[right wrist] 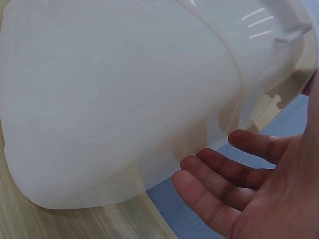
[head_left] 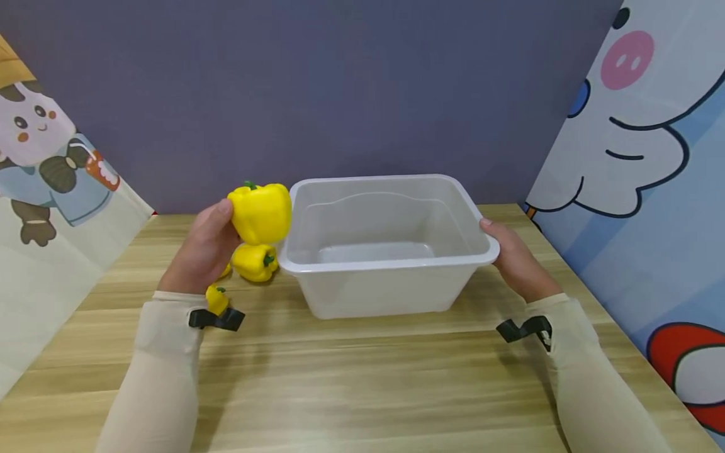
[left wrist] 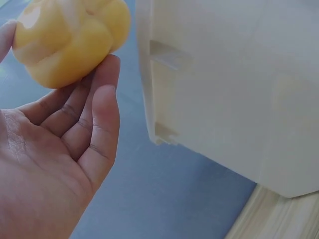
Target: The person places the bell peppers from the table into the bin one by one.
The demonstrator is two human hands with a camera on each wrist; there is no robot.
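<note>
In the head view my left hand (head_left: 206,246) holds a yellow bell pepper (head_left: 262,214) upright, its green stem on top, close to the left rim of a white plastic tub (head_left: 387,290). The left wrist view shows the pepper (left wrist: 75,42) between the thumb and the fingertips, with the palm facing up. At the tub's right end, my right hand (head_left: 518,261) grips the rim, thumb over the edge. Its other fingers touch or lie close under the outer wall in the right wrist view. The tub's visible inside holds nothing.
Below the left hand, a second yellow pepper (head_left: 255,263) lies on the wood-grain table (head_left: 362,377). Another yellow pepper (head_left: 217,301) is partly hidden by the left wrist, and a further yellow piece shows between them. A grey-purple panel (head_left: 362,88) stands behind the tub.
</note>
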